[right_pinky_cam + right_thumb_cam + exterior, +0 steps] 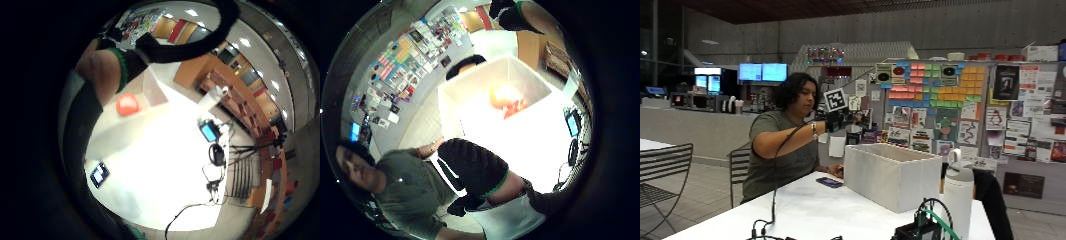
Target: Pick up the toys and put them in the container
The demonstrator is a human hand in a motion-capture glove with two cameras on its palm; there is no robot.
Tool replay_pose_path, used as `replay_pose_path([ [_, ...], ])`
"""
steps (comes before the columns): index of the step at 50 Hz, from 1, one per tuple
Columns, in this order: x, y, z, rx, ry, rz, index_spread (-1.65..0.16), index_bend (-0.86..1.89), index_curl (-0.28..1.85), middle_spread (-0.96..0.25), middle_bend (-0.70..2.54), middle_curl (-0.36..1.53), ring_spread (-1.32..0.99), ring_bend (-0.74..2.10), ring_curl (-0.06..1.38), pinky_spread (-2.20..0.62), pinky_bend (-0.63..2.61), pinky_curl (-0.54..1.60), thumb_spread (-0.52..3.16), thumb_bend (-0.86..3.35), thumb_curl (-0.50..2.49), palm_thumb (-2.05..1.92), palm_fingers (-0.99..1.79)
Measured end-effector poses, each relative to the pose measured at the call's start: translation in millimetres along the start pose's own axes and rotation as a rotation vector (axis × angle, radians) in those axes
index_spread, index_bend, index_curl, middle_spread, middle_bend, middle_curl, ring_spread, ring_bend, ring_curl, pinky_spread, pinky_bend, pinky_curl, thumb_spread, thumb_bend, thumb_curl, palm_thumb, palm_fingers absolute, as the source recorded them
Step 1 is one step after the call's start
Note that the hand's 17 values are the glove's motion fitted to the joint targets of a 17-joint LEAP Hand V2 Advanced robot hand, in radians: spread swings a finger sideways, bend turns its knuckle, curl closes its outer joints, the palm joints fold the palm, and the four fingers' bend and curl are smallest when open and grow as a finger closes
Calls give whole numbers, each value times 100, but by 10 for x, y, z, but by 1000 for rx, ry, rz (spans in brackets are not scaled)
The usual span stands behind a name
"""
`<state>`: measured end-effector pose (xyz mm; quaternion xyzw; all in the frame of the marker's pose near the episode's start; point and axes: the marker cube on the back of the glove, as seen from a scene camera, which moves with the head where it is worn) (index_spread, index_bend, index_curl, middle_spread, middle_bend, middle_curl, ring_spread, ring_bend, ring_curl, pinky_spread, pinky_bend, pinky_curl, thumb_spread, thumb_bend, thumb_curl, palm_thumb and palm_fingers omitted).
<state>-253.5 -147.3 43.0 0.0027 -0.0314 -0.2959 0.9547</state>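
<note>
Container: white bin, orange toy inside.
Hand: raised beside container; fingers unreadable.
Risk: lowering blind, I clip the rim.

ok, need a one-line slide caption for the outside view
Seated person raises gloved right hand above the white fabric container on the white table.

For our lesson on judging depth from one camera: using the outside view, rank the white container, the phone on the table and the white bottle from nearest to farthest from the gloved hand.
1. Container: its rim lies just below and beside the raised gloved hand.
2. Phone: flat on the table, lower, beside the container.
3. Bottle: past the container's far end.
</note>
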Motion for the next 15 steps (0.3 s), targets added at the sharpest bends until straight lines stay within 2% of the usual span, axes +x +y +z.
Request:
replay_pose_path([
  [4, 117, 292, 256, -24, 93, 75, -48, 19, 53, -17, 17, 44, -20, 65, 30, 3, 92, 36, 95, -10, 28, -13, 9],
  [7, 79, 621, 454, -45, 18, -44, -48, 19, 52, -17, 18, 44, -21, 66, 30, 3, 91, 36, 97, -9, 27, -13, 9],
  [10, 106, 860, 704, -60, 73, -36, -48, 19, 51, -17, 18, 43, -22, 66, 30, 3, 91, 36, 97, -9, 26, -13, 10],
  [15, 8, 1168, 986, -93, 50, -130, -48, 19, 51, -18, 20, 43, -23, 67, 30, 2, 89, 35, 100, -9, 25, -12, 14],
])
